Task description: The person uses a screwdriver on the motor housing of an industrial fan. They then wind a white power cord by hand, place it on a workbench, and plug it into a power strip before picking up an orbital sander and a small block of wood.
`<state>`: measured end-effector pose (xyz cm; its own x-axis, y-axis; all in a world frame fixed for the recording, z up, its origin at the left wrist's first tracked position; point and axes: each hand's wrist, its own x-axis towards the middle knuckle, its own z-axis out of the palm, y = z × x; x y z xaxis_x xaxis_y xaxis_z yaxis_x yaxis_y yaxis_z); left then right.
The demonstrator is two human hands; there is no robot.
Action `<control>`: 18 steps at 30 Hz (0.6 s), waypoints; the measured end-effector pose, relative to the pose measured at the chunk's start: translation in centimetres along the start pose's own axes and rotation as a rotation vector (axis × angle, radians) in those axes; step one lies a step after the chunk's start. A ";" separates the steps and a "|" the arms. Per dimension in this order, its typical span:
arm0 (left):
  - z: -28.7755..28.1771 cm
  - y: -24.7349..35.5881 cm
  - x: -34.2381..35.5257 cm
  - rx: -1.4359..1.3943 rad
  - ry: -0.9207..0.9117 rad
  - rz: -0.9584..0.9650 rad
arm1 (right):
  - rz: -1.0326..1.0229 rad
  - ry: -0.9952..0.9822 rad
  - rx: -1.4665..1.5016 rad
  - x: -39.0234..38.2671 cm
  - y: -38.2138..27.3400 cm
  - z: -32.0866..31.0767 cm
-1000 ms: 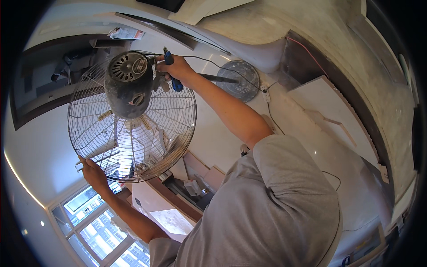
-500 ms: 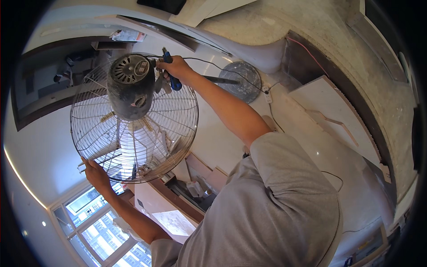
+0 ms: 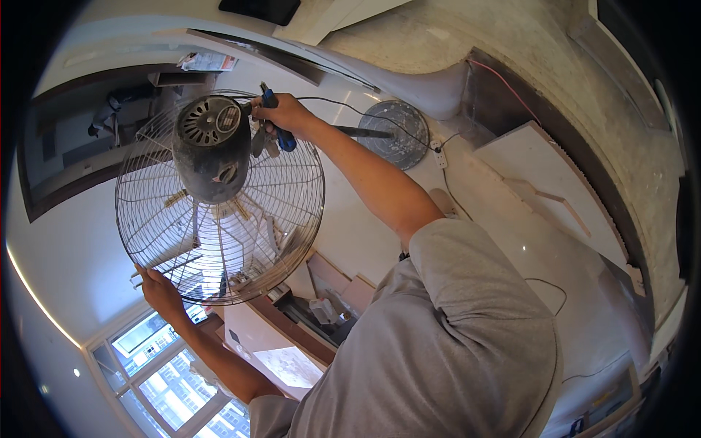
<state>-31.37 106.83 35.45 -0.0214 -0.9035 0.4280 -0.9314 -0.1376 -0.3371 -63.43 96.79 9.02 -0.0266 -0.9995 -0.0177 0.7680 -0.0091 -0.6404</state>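
Observation:
A standing fan with a dusty black motor housing and a round wire cage is held up before me. My left hand is closed on the cage's lower left rim. My right hand is closed round a blue and black hand tool at the bracket beside the motor; the tool's kind is unclear. From there a dark pole runs to a speckled round base, and a black cord arcs over it.
A power strip with cords lies right of the base. A white board leans at the right. Pinkish boards and clutter lie beyond the cage. A window is at lower left. Another person shows in a dark-framed opening at upper left.
The fan head and both my hands have shifted slightly downward in the view, with my grips unchanged. The person at upper left has moved slightly.

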 end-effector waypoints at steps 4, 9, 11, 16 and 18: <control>0.3 -0.8 0.1 -0.006 0.022 0.026 | 0.018 -0.020 -0.004 -0.1 0.5 -0.4; 0.7 -0.8 0.3 -0.042 0.009 0.020 | 0.000 0.070 -0.060 -0.3 0.1 -0.3; 0.4 -0.5 0.3 -0.063 -0.015 -0.008 | -0.023 0.106 -0.007 -1.0 0.6 -0.1; 0.5 -1.2 0.3 -0.045 -0.006 -0.003 | -0.084 0.129 0.136 -2.6 1.8 0.7; 0.4 -0.9 0.5 -0.048 -0.007 -0.003 | -0.059 0.196 0.124 -3.4 1.6 1.4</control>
<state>-30.38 106.39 35.67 -0.0165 -0.9059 0.4233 -0.9478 -0.1207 -0.2952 -61.27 100.11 9.12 -0.1876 -0.9723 -0.1394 0.8341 -0.0828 -0.5453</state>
